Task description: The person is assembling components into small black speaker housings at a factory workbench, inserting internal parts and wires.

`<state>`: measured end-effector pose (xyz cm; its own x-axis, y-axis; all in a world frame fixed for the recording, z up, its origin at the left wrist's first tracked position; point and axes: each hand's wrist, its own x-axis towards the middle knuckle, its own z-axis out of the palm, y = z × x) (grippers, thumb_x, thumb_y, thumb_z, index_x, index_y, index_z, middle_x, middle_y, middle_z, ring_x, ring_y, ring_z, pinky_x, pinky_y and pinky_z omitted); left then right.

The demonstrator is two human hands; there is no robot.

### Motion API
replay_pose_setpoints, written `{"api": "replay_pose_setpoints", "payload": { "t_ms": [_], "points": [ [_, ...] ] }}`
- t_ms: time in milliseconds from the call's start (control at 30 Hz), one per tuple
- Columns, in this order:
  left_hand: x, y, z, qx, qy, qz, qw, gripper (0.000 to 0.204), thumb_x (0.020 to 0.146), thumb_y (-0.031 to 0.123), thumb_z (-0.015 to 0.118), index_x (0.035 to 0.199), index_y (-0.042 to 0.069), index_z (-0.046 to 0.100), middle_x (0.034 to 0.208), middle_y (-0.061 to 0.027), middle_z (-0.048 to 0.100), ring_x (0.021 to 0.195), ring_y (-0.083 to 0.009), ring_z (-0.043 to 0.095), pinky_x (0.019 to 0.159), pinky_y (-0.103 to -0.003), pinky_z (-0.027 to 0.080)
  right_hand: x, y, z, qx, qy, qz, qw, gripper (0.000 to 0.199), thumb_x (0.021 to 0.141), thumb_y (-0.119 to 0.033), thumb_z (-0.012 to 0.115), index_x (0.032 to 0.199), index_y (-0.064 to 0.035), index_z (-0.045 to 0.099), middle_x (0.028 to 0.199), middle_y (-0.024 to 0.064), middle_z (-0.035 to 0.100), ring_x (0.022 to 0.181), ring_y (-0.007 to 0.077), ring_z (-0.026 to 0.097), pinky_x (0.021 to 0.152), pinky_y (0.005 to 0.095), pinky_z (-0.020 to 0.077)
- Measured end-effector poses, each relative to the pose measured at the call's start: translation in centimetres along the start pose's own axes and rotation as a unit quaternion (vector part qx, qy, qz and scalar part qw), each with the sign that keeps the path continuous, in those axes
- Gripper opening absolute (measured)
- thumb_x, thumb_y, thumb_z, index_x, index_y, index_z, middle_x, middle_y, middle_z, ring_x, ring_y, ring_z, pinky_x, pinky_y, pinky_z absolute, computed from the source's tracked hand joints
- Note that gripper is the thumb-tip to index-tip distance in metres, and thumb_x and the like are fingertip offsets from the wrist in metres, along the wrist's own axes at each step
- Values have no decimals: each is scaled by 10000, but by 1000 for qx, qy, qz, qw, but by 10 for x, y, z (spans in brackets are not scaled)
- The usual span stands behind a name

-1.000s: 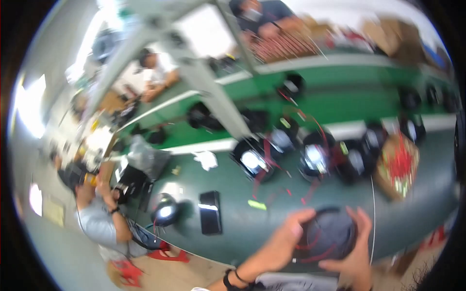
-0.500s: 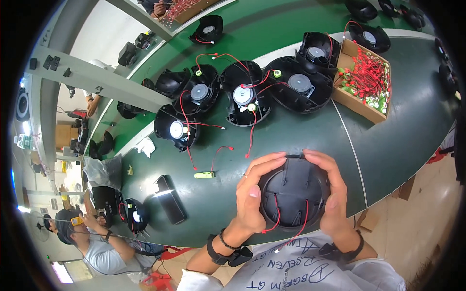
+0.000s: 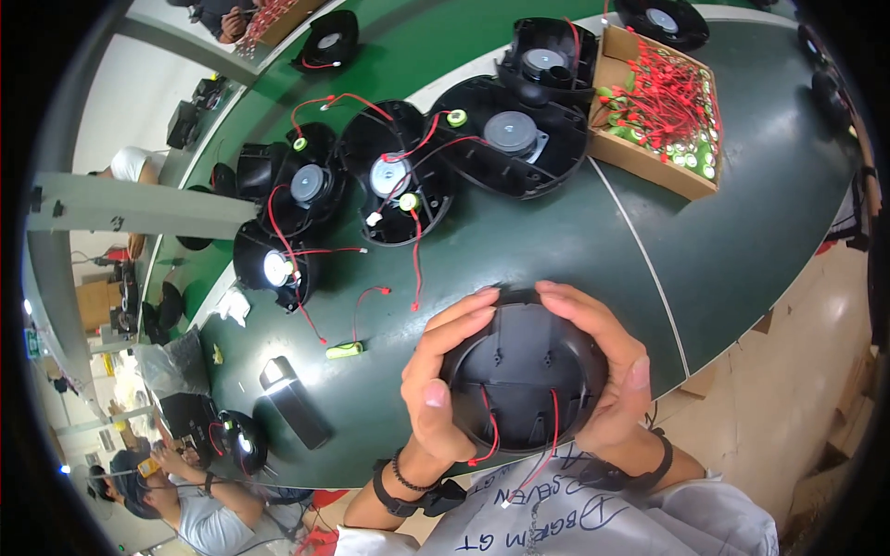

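Between my two hands I hold a round black plastic speaker housing (image 3: pixel 522 371), close to my body at the bench edge. My left hand (image 3: pixel 438 385) wraps its left side and my right hand (image 3: pixel 614 375) its right, fingertips meeting the far rim. Two red wires (image 3: pixel 556 417) come out of the housing's face and hang toward me; one ends in a white plug. Beyond my left hand lies a green battery cell (image 3: pixel 345 349) with a red lead. Farther off are several open black speaker shells (image 3: pixel 491 171) with round drivers, red wires and green cells.
A cardboard box (image 3: pixel 640 163) of green cells with red leads stands at the back right. To the left lie a black rectangular device (image 3: pixel 298 408) with a bright end and a plastic bag (image 3: pixel 176 366). A grey post (image 3: pixel 148 206) crosses the left. Another person (image 3: pixel 199 500) sits at lower left.
My view has shifted, so the bench things sit farther left in the picture. Both hands still grip the housing, which now appears slightly larger and more to the left.
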<state>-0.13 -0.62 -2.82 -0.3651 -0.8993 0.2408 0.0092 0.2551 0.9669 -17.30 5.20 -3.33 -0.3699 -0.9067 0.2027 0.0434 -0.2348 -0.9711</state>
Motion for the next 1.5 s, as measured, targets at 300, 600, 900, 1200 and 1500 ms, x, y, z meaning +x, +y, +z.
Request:
{"api": "replay_pose_setpoints", "payload": {
  "t_ms": [300,600,900,1200,1500],
  "points": [
    [-6,5,5,30,40,-4,999,708,1103,487,312,1266,-118,643,1334,-347,648,1290,-422,624,1121,-493,469,-1,2,1,30,-3,-6,1000,838,1083,-526,199,1277,138,672,1315,327,665,1219,389,678,1062,402,506],
    [-11,6,10,31,59,-6,998,725,1107,515,300,1276,-100,643,1358,-333,638,1296,-401,615,1134,-489,455,-6,3,1,22,21,-21,999,781,1084,-457,207,1275,139,674,1311,323,670,1201,399,684,1059,405,511],
    [-1,1,9,13,47,-2,999,826,1079,590,284,1323,-118,632,1404,-322,615,1329,-396,589,1148,-480,440,-2,6,3,24,39,-29,999,740,1071,-412,234,1218,146,698,1241,323,704,1127,396,722,1015,397,545],
    [0,8,-1,27,15,-43,999,822,1052,579,300,1275,-119,672,1346,-319,654,1334,-401,583,1175,-471,412,1,4,6,49,49,-21,997,752,1083,-425,228,1205,148,699,1245,315,704,1145,394,711,1027,402,533],
    [-3,4,-6,-193,72,-151,967,804,1009,535,302,1391,-120,568,1470,-290,574,1377,-377,549,1201,-473,401,5,-19,-23,-30,-172,-77,982,1215,669,-587,957,1553,49,416,1496,253,542,1402,404,542,1202,452,388]
  ]
}}
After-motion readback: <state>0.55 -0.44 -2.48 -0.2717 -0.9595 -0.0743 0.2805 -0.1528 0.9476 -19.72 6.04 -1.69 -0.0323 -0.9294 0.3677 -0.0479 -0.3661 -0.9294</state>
